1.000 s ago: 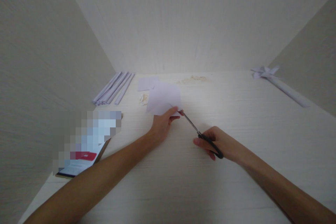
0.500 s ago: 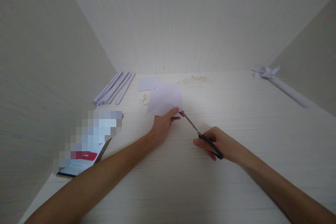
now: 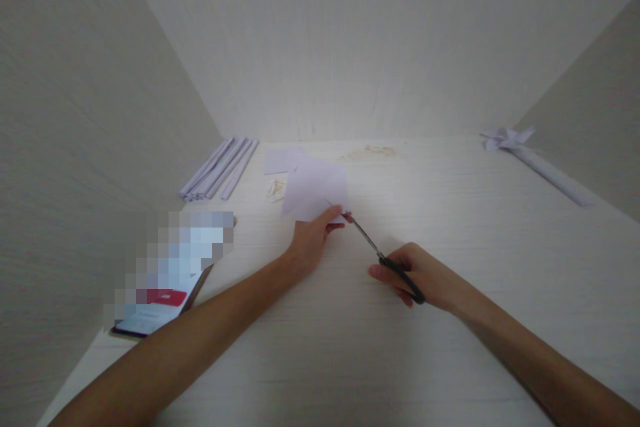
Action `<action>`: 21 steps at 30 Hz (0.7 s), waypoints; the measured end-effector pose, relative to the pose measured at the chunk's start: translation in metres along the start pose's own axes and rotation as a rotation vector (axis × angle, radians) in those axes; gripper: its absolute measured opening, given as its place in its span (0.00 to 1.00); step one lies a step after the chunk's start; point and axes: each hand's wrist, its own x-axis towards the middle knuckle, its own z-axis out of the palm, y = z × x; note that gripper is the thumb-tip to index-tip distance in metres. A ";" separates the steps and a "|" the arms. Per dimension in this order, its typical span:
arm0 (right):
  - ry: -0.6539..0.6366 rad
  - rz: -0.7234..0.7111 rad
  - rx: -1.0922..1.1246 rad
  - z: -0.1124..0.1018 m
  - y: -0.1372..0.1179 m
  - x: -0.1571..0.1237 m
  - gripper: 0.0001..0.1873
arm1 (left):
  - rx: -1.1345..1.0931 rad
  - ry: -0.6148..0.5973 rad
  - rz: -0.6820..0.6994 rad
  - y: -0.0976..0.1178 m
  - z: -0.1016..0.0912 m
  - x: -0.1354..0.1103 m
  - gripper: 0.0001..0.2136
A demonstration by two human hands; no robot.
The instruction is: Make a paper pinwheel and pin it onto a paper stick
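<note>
A white paper sheet [image 3: 316, 187] is pinched at its lower right corner by my left hand [image 3: 313, 237], thumb on top. My right hand [image 3: 413, 273] is closed round the black handles of a pair of scissors [image 3: 369, 239]. The metal blades point up and left and meet the sheet's corner by my left thumb. A slit shows in the paper near the blade tips. Slits also show along the sheet's other edges. Part of the lower corner is hidden behind my left fingers.
Rolled paper tubes [image 3: 217, 170] lie at the back left, near another paper sheet [image 3: 283, 160] and small toothpick-like pieces [image 3: 276, 190]. A phone [image 3: 165, 297] leans at the left. A paper pinwheel [image 3: 507, 139] on a rolled stick [image 3: 553, 177] lies at the back right. Walls enclose the table.
Both hands, the sheet and the scissors hold almost the same positions. The whole view has shifted only very slightly.
</note>
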 end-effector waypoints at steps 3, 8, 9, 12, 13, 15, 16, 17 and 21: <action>-0.003 -0.019 -0.009 0.000 0.001 0.001 0.27 | -0.006 0.003 0.000 0.000 0.000 0.000 0.03; 0.006 -0.008 -0.012 0.001 0.002 0.001 0.27 | -0.001 0.027 -0.020 0.001 0.001 0.000 0.05; 0.009 -0.004 -0.013 0.001 0.002 0.001 0.27 | -0.004 0.030 -0.022 0.001 0.001 -0.001 0.05; 0.011 0.010 0.003 0.001 0.001 0.000 0.27 | -0.014 0.016 -0.012 0.001 0.001 -0.001 0.05; 0.008 0.011 0.008 0.001 0.001 0.000 0.27 | -0.014 0.014 -0.007 0.001 0.000 0.000 0.05; 0.001 0.001 0.013 0.002 0.001 0.000 0.27 | 0.001 0.027 0.002 0.000 0.000 0.000 0.05; -0.001 -0.009 0.015 0.002 0.001 0.000 0.28 | 0.010 0.041 0.005 -0.001 0.000 0.000 0.05; -0.001 -0.019 0.017 0.003 0.000 0.001 0.28 | 0.014 0.061 0.008 -0.002 0.000 0.000 0.05; 0.010 -0.018 0.032 0.007 -0.002 0.001 0.29 | -0.015 0.124 0.013 -0.005 0.004 -0.003 0.04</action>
